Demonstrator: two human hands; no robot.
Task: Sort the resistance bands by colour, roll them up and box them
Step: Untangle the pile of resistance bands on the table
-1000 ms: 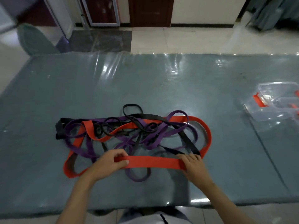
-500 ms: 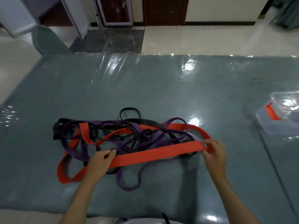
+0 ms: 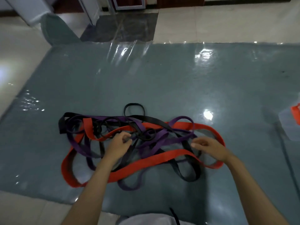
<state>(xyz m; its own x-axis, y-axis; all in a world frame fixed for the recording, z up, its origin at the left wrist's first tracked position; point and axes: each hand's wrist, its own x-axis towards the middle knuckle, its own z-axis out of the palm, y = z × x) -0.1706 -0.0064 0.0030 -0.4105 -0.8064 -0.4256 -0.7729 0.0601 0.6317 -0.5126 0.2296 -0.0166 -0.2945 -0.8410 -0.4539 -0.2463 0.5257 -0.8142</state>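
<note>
Rubbery and limp, the resistance bands lie in one tangled heap on the table [image 3: 162, 82], at about six o'clock, just ahead of the person. Nearest is the broad red band [image 3: 146, 164], a long flat loop that runs under both forearms and out to three o'clock. I judge it light and floppy, with enough grip in its surface to drag its neighbours along, so it is best taken on a free, flat stretch and drawn out slowly. A purple band [image 3: 159, 139] threads over and under it through the middle of the heap. A wide black band [image 3: 184, 172] loops toward five o'clock, and thin black loops [image 3: 134, 109] lie at twelve o'clock.

Over the heap the left hand [image 3: 117, 146] has its fingers loosely curled, and whether they pinch a strand I cannot tell. At about two o'clock from it, the right hand [image 3: 209, 148] hovers with its fingers bent and appears to hold nothing.

Farther off, at three o'clock by the frame edge, stands a clear plastic box [image 3: 290, 125] with an orange latch [image 3: 296, 113]; it is cut off, and its contents cannot be made out. No band is rolled yet.
</note>
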